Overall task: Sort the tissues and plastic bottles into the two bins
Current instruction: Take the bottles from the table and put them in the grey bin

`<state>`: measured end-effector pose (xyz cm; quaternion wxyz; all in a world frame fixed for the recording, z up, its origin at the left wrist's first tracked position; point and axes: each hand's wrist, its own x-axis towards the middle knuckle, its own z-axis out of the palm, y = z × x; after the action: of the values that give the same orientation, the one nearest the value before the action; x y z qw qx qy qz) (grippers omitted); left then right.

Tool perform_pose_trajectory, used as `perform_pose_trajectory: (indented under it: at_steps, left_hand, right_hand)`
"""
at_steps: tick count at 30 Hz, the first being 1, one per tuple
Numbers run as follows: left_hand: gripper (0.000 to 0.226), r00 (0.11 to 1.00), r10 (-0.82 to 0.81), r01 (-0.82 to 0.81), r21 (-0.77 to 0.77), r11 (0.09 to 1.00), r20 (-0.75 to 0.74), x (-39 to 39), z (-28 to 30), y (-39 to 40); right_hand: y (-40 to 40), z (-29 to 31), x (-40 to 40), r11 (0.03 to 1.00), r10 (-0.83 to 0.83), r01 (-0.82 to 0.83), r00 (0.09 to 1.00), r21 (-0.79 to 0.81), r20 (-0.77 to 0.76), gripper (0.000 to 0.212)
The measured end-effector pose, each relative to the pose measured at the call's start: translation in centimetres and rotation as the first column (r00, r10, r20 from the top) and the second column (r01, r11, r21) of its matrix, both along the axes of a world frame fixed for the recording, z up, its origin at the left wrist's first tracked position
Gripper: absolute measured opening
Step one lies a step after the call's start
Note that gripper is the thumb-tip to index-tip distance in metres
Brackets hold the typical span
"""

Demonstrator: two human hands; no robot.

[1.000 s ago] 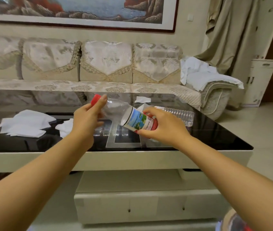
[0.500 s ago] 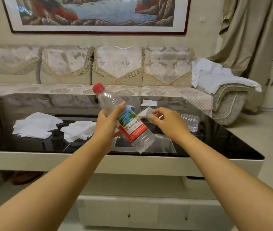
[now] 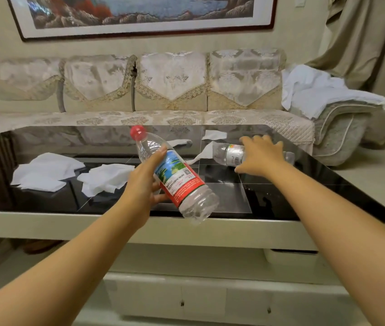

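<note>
My left hand (image 3: 145, 182) grips a clear plastic bottle (image 3: 175, 176) with a red cap and a red, green and blue label, tilted above the black glass table (image 3: 304, 191). My right hand (image 3: 261, 155) reaches over a second clear bottle (image 3: 230, 153) that lies on its side on the table, fingers spread and relaxed on it. White tissues lie on the table: a pile at the left (image 3: 45, 171), another beside it (image 3: 105, 177), a crumpled one (image 3: 204, 152) by the lying bottle and a small one (image 3: 212, 135) farther back. No bin is in view.
A beige sofa (image 3: 172, 90) stands behind the table, with white cloth (image 3: 321, 92) on its right arm. A curtain (image 3: 363, 38) hangs at the right. Below the tabletop runs a white drawer unit (image 3: 210, 300).
The red-capped bottle passed from my right hand to my left hand. My right hand let go, moved right and back, and now lies on the second bottle. The view shifted up.
</note>
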<state>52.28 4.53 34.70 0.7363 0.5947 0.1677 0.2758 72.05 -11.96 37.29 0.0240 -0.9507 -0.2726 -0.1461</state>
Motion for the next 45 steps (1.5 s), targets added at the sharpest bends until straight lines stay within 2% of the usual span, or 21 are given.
perform_pose_trajectory:
  at_steps: [4, 7, 10, 13, 17, 20, 22, 24, 27, 29, 31, 36, 45]
  left_hand:
    - [0.045, 1.0, 0.004, -0.005, -0.012, 1.0, -0.019, -0.4, -0.3, 0.0]
    - [0.038, 1.0, 0.006, -0.006, -0.002, 1.0, -0.015, -1.1, -0.3, -0.1]
    - [0.034, 1.0, 0.013, -0.013, 0.021, 1.0, -0.009, -2.1, -0.5, -0.3]
    - [0.035, 1.0, 0.019, -0.018, 0.054, 0.998, -0.012, -2.9, -0.7, -0.6]
    - [0.047, 1.0, -0.005, 0.008, 0.107, 0.994, -0.031, -3.9, -0.7, -1.4]
    - [0.063, 0.995, -0.086, 0.094, 0.157, 0.983, -0.059, -4.5, -0.7, -2.4]
    - [0.07, 0.987, -0.145, 0.157, 0.227, 0.961, -0.072, -4.9, -0.7, -3.4]
    - [0.076, 0.979, -0.186, 0.201, 0.269, 0.942, -0.08, -5.3, -0.8, -4.4]
    - [0.083, 0.964, -0.244, 0.266, 0.287, 0.92, -0.109, -5.5, -1.1, -6.4]
    - [0.083, 0.948, -0.293, 0.318, 0.3, 0.899, -0.124, -5.5, -1.4, -8.0]
    - [0.082, 0.928, -0.345, 0.372, 0.321, 0.871, -0.139, -5.5, -1.8, -9.8]
    - [0.086, 0.853, -0.492, 0.521, 0.316, 0.793, -0.173, -5.2, -4.0, -15.6]
    - [0.085, 0.731, -0.654, 0.682, 0.211, 0.7, -0.194, -3.0, -11.5, -25.2]
  right_hand:
    - [0.5, 0.6, -0.6, 0.993, -0.03, 0.033, 0.999, -0.112, 0.03, 0.07]
    - [0.4, 0.5, -1.4, 0.999, -0.007, 0.005, 0.999, -0.054, -0.042, 0.072]
    - [-0.1, 0.5, -2.3, 0.998, 0.014, -0.016, 0.999, -0.062, -0.033, 0.062]
    - [-1.0, 0.5, -3.9, 0.997, 0.002, -0.007, 0.998, -0.074, -0.065, 0.069]
    - [-2.7, 0.4, -7.5, 0.994, 0.064, -0.054, 0.993, 0.094, -0.101, 0.072]
    - [-4.1, 0.1, -10.7, 0.972, 0.123, -0.116, 0.992, 0.204, -0.025, 0.071]
    - [-5.3, 0.1, -12.7, 0.937, 0.15, -0.126, 0.988, 0.325, -0.047, 0.071]
    - [-6.7, -0.1, -14.3, 0.869, 0.178, -0.07, 0.968, 0.49, -0.176, 0.072]
    - [-9.2, -1.4, -15.7, 0.71, 0.263, 0.038, 0.912, 0.703, -0.315, 0.071]
    - [-11.0, -2.5, -16.3, 0.616, 0.321, 0.097, 0.876, 0.782, -0.361, 0.069]
    - [-13.0, -3.8, -17.1, 0.556, 0.358, 0.146, 0.847, 0.818, -0.394, 0.072]
    - [-19.2, -6.8, -19.1, 0.519, 0.331, 0.219, 0.84, 0.826, -0.43, 0.086]
    - [-30.3, -15.0, -19.7, 0.409, 0.217, 0.428, 0.812, 0.806, -0.542, 0.081]
